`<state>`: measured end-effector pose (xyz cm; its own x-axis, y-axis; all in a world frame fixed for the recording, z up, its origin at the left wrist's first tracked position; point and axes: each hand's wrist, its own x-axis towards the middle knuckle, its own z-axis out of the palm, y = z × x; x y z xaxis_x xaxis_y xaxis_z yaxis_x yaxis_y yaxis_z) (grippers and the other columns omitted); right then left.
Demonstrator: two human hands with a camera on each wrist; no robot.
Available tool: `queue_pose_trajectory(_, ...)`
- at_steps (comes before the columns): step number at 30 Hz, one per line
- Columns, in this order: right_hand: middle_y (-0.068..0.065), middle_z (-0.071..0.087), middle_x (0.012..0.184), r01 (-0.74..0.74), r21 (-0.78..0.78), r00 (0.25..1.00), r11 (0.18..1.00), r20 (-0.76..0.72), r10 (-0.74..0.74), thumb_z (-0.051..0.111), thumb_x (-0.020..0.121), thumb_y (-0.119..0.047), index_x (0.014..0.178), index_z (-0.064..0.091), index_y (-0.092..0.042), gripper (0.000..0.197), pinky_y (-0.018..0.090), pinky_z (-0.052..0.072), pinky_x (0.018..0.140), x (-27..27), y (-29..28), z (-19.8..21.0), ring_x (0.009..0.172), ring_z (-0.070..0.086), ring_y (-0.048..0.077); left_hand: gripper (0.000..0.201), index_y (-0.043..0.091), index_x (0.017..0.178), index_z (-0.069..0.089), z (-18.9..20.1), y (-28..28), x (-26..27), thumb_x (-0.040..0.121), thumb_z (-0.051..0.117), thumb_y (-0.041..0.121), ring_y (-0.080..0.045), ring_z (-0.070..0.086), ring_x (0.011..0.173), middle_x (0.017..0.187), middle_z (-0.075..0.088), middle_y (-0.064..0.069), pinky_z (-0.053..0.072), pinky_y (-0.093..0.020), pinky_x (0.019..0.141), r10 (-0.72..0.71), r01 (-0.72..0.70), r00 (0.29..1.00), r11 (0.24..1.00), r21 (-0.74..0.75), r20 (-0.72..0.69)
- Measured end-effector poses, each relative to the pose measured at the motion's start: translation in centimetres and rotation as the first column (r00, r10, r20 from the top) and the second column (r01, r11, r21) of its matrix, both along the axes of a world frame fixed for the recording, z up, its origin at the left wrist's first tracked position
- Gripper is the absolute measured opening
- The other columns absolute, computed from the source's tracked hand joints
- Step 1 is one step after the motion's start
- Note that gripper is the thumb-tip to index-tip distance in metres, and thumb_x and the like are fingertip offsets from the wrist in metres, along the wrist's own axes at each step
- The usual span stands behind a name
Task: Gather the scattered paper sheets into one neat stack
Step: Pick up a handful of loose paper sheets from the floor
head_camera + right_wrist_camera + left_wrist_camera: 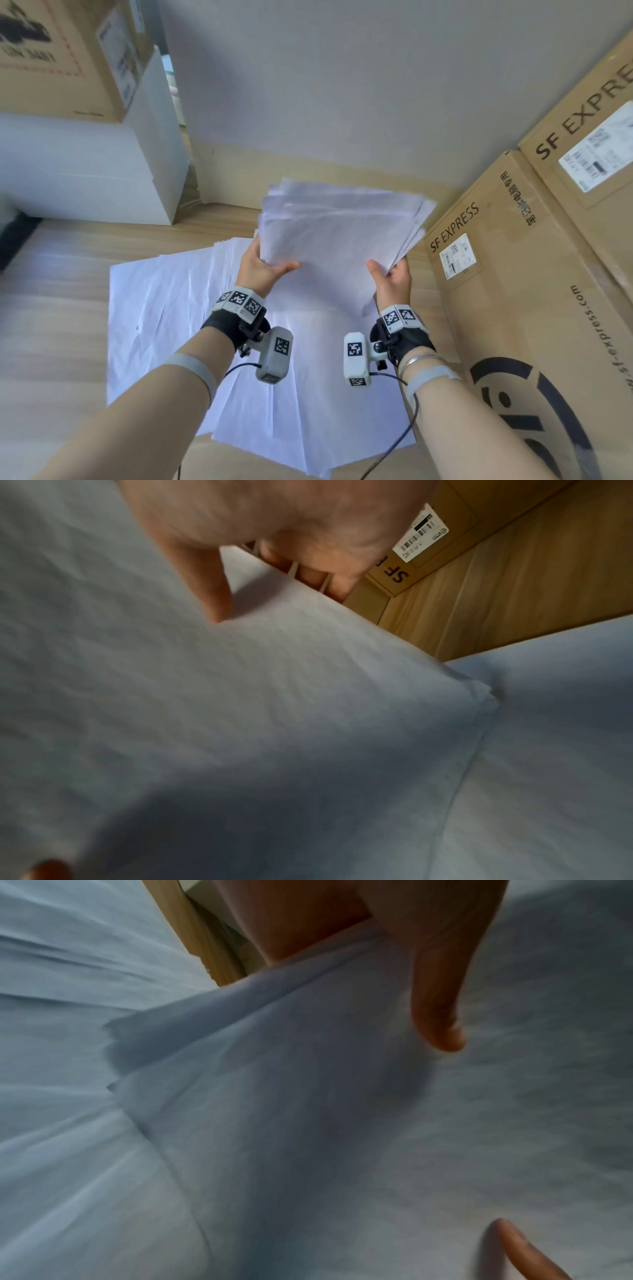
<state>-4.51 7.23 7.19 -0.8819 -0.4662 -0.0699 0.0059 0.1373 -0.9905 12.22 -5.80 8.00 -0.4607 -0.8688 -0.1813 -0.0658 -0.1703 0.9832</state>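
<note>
A loose bundle of white paper sheets (pixel 335 233) is held up off the wooden floor, its far edges fanned and uneven. My left hand (pixel 263 267) grips the bundle's left edge, thumb lying on top. My right hand (pixel 390 277) grips the right edge, thumb on top and fingers underneath. In the left wrist view the thumb (pixel 441 1010) presses on the bundle of sheets (pixel 308 1096). In the right wrist view the thumb (pixel 212 593) lies on the top sheet (pixel 240 696). More white sheets (pixel 191 335) lie spread and overlapping on the floor beneath my wrists.
Large SF Express cardboard boxes (pixel 534 274) stand close on the right, almost touching the bundle. A white cabinet (pixel 102 171) with a cardboard box (pixel 61 58) on it is at the far left. A grey wall (pixel 342 85) rises behind. Wooden floor (pixel 51 274) shows at left.
</note>
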Motion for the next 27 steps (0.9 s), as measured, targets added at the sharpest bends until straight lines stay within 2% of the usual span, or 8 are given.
queue_pose_trajectory(4, 0.010, 0.064, 0.102, -0.014, 0.032, 0.998, 0.999, 0.054, 0.012, 0.066, 0.079, 0.004, 0.106, 0.056, -0.013, 0.032, 0.034, 0.050, 0.090, 0.8, -0.1, -0.5, 0.096, 0.060, 0.022, 0.045, 0.012, 0.108, 0.054, -0.3, -0.2, 0.5, 0.070, 0.074, -0.004, -0.018, 0.059, 0.086, 0.093, 0.061, -0.002, 0.047, -0.028, 0.078, -0.058, 0.058, 0.993, 0.998, 0.001, 0.102)
queue_pose_trajectory(7, 0.011, 0.062, 0.104, -0.008, 0.020, 0.997, 1.000, 0.071, 0.007, 0.061, 0.083, 0.006, 0.114, 0.056, 0.002, 0.032, 0.014, 0.053, 0.074, 1.1, -0.6, -0.3, 0.092, 0.059, 0.020, 0.032, 0.009, 0.101, 0.057, -0.3, -0.3, 0.3, 0.074, 0.070, -0.004, -0.021, 0.057, 0.081, 0.087, 0.061, -0.004, 0.048, -0.020, 0.066, -0.044, 0.046, 0.992, 0.999, -0.017, 0.118)
queue_pose_trajectory(9, 0.007, 0.063, 0.102, -0.009, -0.026, 0.997, 1.000, 0.070, 0.011, 0.062, 0.082, 0.006, 0.115, 0.055, -0.002, 0.035, 0.012, 0.052, 0.074, 0.9, -0.9, -0.1, 0.089, 0.062, 0.019, 0.036, 0.011, 0.098, 0.056, -0.1, -0.7, 0.4, 0.071, 0.073, -0.005, -0.012, 0.059, 0.073, 0.081, 0.061, 0.004, 0.048, -0.005, 0.057, -0.021, 0.021, 0.999, 1.000, -0.010, 0.042)
queue_pose_trajectory(13, -0.002, 0.065, 0.091, -0.093, 0.056, 0.992, 0.994, 0.090, 0.088, 0.070, 0.076, 0.004, 0.111, 0.057, -0.005, 0.037, 0.009, 0.052, 0.069, 1.2, -0.8, -0.7, 0.073, 0.065, -0.004, 0.051, 0.013, 0.109, 0.053, -0.8, -1.5, 1.2, 0.067, 0.077, -0.003, -0.011, 0.060, 0.083, 0.094, 0.062, -0.001, 0.050, -0.016, 0.071, -0.078, 0.077, 0.995, 0.997, 0.015, 0.065)
queue_pose_trajectory(17, 0.019, 0.068, 0.100, -0.188, 0.286, 0.982, 0.940, 0.087, 0.170, 0.069, 0.079, 0.001, 0.104, 0.064, 0.005, 0.026, 0.030, 0.049, 0.069, 2.0, -0.3, -1.3, 0.084, 0.066, 0.030, 0.022, 0.006, 0.096, 0.058, -2.1, -1.1, 1.6, 0.078, 0.067, -0.002, -0.022, 0.054, 0.088, 0.094, 0.058, -0.009, 0.040, -0.029, 0.076, -0.079, 0.077, 0.957, 0.997, 0.019, 0.280)
queue_pose_trajectory(21, 0.013, 0.067, 0.099, -0.158, 0.252, 0.987, 0.955, 0.081, 0.142, 0.067, 0.081, -0.003, 0.104, 0.065, 0.007, 0.025, 0.019, 0.046, 0.068, 1.3, -0.5, -1.5, 0.089, 0.060, 0.018, 0.021, 0.007, 0.097, 0.059, -2.1, -1.1, 1.3, 0.079, 0.067, 0.000, -0.020, 0.057, 0.079, 0.089, 0.062, -0.004, 0.044, -0.021, 0.064, -0.011, 0.006, 0.977, 1.000, 0.024, 0.211)
queue_pose_trajectory(24, 0.012, 0.067, 0.105, -0.255, 0.400, 0.966, 0.880, 0.130, 0.222, 0.068, 0.082, -0.009, 0.110, 0.064, 0.003, 0.031, 0.025, 0.045, 0.080, 1.2, -0.1, -3.3, 0.096, 0.063, 0.021, 0.035, 0.000, 0.112, 0.061, -3.2, -0.9, 1.4, 0.078, 0.069, 0.004, -0.023, 0.057, 0.089, 0.100, 0.062, -0.009, 0.044, -0.028, 0.076, -0.087, 0.057, 0.946, 0.993, 0.103, 0.311)
queue_pose_trajectory(27, 0.019, 0.066, 0.117, -0.299, 0.514, 0.953, 0.804, 0.119, 0.278, 0.064, 0.085, -0.012, 0.115, 0.061, 0.003, 0.034, 0.029, 0.044, 0.094, 1.1, 0.3, -5.2, 0.111, 0.062, 0.029, 0.034, -0.007, 0.112, 0.060, -4.8, -0.4, 1.8, 0.082, 0.066, 0.009, -0.027, 0.058, 0.091, 0.098, 0.062, -0.015, 0.038, -0.029, 0.077, -0.113, 0.064, 0.896, 0.990, 0.127, 0.429)
